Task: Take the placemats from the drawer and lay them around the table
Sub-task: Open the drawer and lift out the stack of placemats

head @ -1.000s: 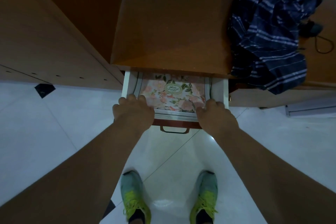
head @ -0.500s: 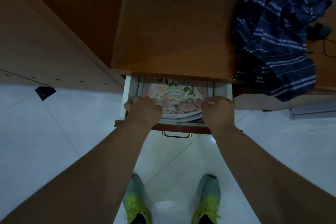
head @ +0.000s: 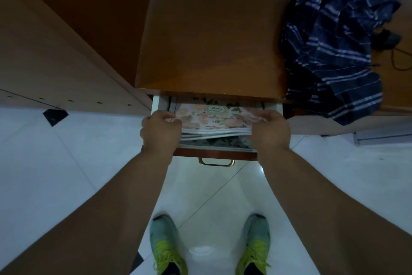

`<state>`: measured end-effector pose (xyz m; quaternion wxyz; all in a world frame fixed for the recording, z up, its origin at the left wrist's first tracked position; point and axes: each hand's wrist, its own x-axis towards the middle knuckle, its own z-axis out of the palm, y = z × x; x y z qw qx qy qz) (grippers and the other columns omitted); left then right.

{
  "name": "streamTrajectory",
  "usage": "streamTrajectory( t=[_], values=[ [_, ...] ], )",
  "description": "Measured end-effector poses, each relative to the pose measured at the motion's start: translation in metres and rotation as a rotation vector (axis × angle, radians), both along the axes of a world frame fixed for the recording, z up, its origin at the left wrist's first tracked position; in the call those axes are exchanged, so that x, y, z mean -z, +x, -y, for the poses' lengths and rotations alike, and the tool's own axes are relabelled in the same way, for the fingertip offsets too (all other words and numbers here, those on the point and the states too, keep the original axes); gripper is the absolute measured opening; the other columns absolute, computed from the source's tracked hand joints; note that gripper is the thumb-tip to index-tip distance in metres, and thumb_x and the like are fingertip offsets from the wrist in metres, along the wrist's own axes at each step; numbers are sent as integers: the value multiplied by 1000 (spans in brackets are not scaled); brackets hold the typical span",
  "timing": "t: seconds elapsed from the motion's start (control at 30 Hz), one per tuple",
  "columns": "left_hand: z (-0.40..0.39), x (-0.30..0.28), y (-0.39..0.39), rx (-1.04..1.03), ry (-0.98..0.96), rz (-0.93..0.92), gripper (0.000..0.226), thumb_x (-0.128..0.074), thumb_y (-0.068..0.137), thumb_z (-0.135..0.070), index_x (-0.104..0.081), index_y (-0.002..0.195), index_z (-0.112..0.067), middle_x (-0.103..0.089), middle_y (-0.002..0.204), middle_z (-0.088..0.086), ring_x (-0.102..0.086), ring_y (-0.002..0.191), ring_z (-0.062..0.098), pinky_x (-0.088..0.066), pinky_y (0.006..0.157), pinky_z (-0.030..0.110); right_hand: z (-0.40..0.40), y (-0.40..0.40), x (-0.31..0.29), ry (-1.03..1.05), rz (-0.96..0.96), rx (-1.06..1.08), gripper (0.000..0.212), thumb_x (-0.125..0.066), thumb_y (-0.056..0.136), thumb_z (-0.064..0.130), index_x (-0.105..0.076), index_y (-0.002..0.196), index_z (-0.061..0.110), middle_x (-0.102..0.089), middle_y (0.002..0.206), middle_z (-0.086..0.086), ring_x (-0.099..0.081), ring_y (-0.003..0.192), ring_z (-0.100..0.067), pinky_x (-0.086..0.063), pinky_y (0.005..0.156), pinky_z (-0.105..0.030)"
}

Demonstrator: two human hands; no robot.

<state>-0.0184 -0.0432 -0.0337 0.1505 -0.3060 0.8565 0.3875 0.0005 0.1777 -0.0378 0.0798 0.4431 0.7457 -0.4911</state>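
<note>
Head view showed the pulled-out white-walled wooden drawer with its brass handle under the brown cabinet top, and everything here is placed against that drawer. A stack of thin floral-printed placemats with pale edges lay partly raised above the drawer's front edge, its rear part under the cabinet top. The left hand curled round the stack's left end at the drawer's left wall, thumb on top, fingers beneath. The right hand gripped the right end the same way by the drawer's right wall. Darker items sat lower in the drawer beneath the stack; what they were could not be told.

The stack bowed slightly between the hands, so the placemats probably were light, flexible and smooth-faced, likely to slide on one another. Holding both short ends, pinched firmly through all layers and kept level, seemed the safest hold. A dark blue striped cloth lay heaped beyond the drawer's right side.
</note>
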Motion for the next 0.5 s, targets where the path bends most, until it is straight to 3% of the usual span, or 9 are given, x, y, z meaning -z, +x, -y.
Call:
streamTrajectory(
  t=[0.1, 0.17, 0.23, 0.3, 0.4, 0.5],
  values=[
    [4, -10, -3, -166, 185, 97, 36, -69, 82, -35, -66, 115, -22, -65, 113, 8, -65, 97, 27, -61, 81, 42, -3, 2, -20, -162, -126, 161, 34, -62, 88, 0, -62, 115, 21, -63, 107, -2, -71, 86, -20, -63, 63, -36],
    [10, -14, -5, -213, 263, 151, 37, -73, 76, -34, -71, 109, -18, -71, 109, 10, -67, 94, 25, -61, 83, 44, -5, 6, -34, -240, -183, 186, 43, -64, 88, -5, -58, 125, 17, -60, 113, -5, -69, 88, -17, -61, 58, -30],
    [14, -20, -4, -289, 354, 168, 36, -72, 80, -22, -69, 115, -13, -70, 119, 16, -65, 89, 22, -59, 79, 39, -8, 12, -45, -278, -172, 190, 54, -67, 87, -6, -54, 133, 18, -57, 120, -9, -67, 90, -19, -61, 60, -31],
    [18, -27, 0, -353, 454, 143, 44, -65, 89, -7, -61, 133, -9, -63, 134, 15, -62, 88, 19, -53, 73, 27, -11, 17, -55, -351, -104, 211, 60, -70, 86, -6, -51, 138, 18, -56, 121, -13, -68, 92, -26, -61, 62, -33],
    [27, -43, 0, -392, 574, 198, 45, -59, 95, 2, -58, 138, -9, -54, 141, 13, -56, 119, 27, -46, 93, 23, -22, 25, -65, -429, 73, 160, 59, -69, 85, -9, -55, 132, 23, -52, 112, -7, -65, 92, -31, -62, 62, -35],
    [40, -48, 7, -169, 622, 366, 58, -51, 92, 11, -51, 145, -14, -53, 130, 14, -59, 104, 33, -55, 87, 39, -36, 30, -68, -330, 276, -113, 43, -69, 81, -8, -68, 112, 23, -57, 109, -4, -60, 88, -24, -60, 83, -44]
  ],
)
